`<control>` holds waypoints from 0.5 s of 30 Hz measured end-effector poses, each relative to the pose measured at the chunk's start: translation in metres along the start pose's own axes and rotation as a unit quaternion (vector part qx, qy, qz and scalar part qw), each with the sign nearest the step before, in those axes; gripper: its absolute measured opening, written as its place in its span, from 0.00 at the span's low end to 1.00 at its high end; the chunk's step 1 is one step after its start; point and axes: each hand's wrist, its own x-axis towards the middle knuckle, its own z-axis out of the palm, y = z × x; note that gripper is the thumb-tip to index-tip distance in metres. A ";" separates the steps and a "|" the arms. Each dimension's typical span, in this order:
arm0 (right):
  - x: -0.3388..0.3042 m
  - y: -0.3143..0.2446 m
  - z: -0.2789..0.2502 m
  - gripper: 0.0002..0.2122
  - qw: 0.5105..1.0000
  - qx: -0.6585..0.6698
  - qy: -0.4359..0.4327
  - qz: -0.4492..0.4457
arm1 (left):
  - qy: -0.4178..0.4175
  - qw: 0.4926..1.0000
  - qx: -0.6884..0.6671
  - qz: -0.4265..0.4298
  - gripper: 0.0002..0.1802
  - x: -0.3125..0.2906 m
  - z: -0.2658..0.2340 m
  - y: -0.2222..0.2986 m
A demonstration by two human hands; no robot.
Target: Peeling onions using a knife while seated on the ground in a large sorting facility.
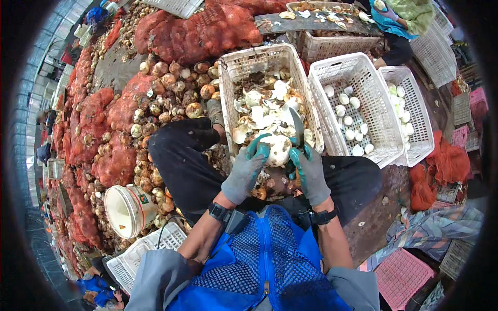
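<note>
My gloved left hand (246, 173) is closed around the left side of a pale, partly peeled onion (278, 150). A knife (297, 125) is gripped in my gloved right hand (310, 173), its curved blade pointing away from me beside the onion. Both hands are between my knees, over the near end of a white crate (225, 98). Inside that crate lie onion peelings and white scraps (267, 111). My right fingers hide the knife's handle, and the onion's underside cannot be seen.
To the right, a white crate (381, 111) holds several peeled onions (348, 119); a narrower crate (423, 114) adjoins it. Unpeeled onions (166, 80) and red mesh sacks (111, 137) spread leftward. A white bucket (122, 210) lies tilted near my left knee. Another person (410, 15) works at far right.
</note>
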 end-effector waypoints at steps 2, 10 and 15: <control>0.003 0.007 -0.006 0.19 1.000 -0.022 0.010 -0.015 | 0.082 0.954 -0.191 -0.216 0.31 0.000 0.013 0.040; -0.011 0.000 0.017 0.13 0.944 -0.253 0.035 -0.207 | 0.050 0.969 -0.196 -0.139 0.30 -0.007 0.022 0.070; -0.009 0.024 0.014 0.11 0.835 -0.438 0.017 -0.333 | 0.101 0.981 -0.120 -0.118 0.30 -0.003 0.032 0.074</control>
